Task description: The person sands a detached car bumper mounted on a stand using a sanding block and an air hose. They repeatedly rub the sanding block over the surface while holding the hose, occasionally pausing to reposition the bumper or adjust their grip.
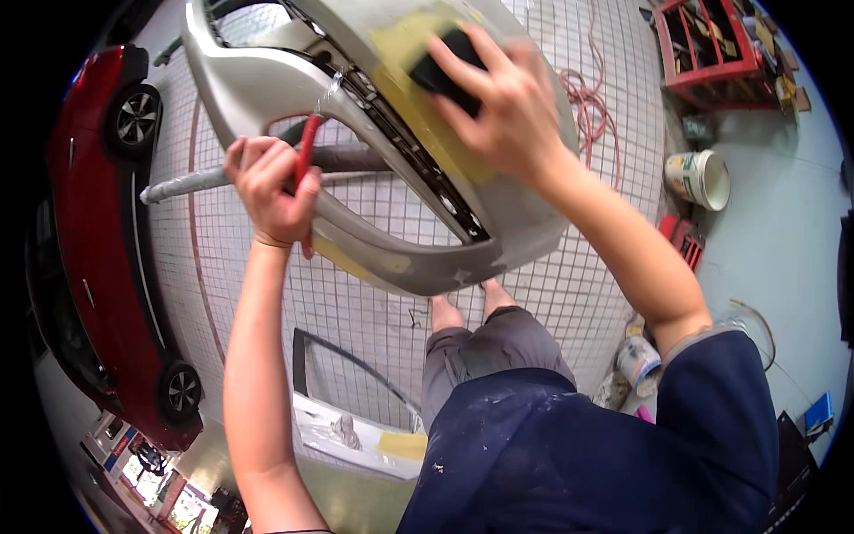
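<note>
Block (449, 73) on curved, patchy bumper (436, 147)

Downward fisheye view (from head height)

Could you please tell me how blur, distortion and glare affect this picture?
Head view: the right hand and black block look smeared, the left hand clearer; head view: fisheye bending bows the red car, and the corners are black; head view: the window at lower left looks washed out.
</note>
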### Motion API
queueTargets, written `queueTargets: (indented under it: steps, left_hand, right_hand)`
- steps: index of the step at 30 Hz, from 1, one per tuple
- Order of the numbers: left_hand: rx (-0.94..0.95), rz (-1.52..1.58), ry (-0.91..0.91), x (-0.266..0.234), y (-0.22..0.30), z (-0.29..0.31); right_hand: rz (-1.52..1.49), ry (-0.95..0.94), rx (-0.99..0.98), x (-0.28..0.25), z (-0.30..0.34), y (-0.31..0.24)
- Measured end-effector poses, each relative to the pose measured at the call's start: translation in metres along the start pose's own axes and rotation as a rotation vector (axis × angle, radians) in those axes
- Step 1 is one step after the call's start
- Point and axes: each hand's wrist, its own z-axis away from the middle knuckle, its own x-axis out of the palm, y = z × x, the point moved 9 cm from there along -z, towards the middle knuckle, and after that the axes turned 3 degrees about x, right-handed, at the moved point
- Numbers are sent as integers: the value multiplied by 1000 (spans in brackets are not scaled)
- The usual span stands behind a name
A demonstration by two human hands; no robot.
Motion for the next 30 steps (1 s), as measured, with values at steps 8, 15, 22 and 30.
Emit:
queueTargets:
  steps: [8,15,22,30]
  left_hand:
    - [14,-23,-8,2,-6,8]
    - [29,0,26,0,3,-6]
    - [-21,8,56,-9,-1,8]
    - [-4,-32,20,-6,5,-3]
  right_hand:
    - [99,-5,-56,-14,68,11]
    - [166,115,18,10,-34,5]
    - [127,-28,-36,-15,66,-3]
    - [64,54,129,-3,-22,-5]
